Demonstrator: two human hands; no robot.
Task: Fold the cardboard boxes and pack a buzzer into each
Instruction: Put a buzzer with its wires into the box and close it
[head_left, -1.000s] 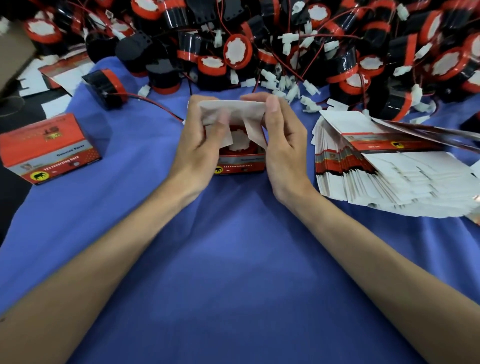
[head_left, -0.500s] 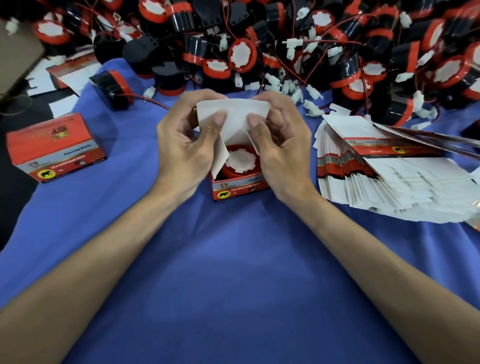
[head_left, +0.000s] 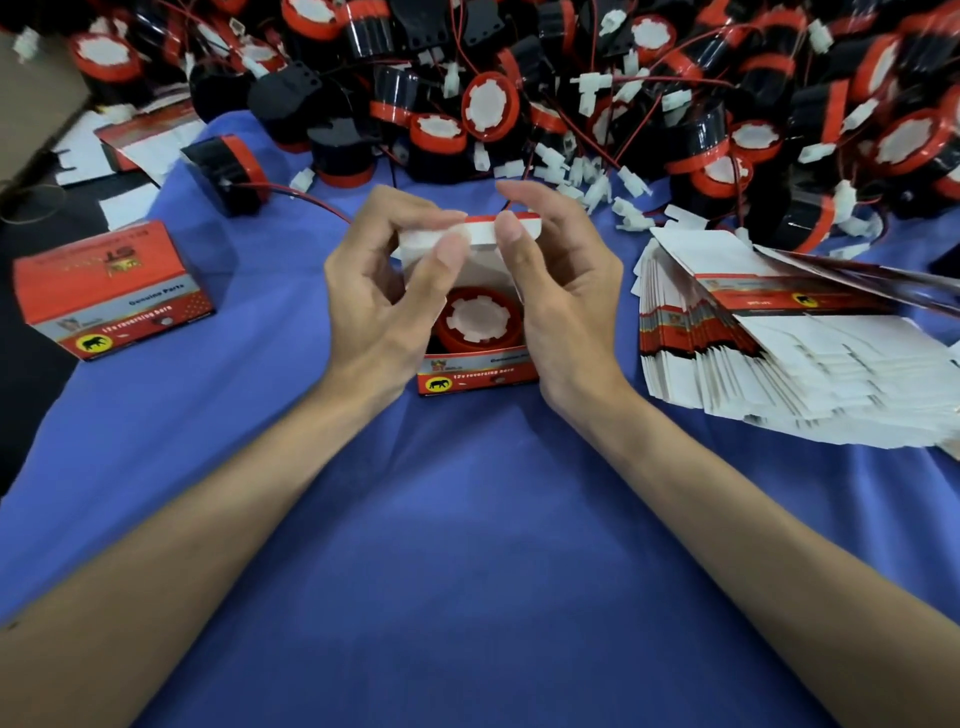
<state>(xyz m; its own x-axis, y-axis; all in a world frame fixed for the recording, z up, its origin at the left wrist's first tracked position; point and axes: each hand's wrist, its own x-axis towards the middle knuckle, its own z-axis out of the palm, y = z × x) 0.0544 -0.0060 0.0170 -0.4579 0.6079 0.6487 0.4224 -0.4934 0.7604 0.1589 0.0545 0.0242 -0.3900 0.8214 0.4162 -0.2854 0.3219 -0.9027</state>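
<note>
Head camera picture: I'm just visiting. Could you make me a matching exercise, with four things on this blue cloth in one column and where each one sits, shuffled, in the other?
Things
1. closed red cardboard box
2. open red cardboard box
3. stack of flat white-and-red cardboard blanks
4. heap of black-and-red round buzzers

Places
A. along the far edge of the blue cloth
B. between the left hand and the right hand, which pinch its lid flap
C. at the person's right
D. at the person's left, apart from both hands

Pairs: 1-D, 2-B, 3-C, 4-A
</note>
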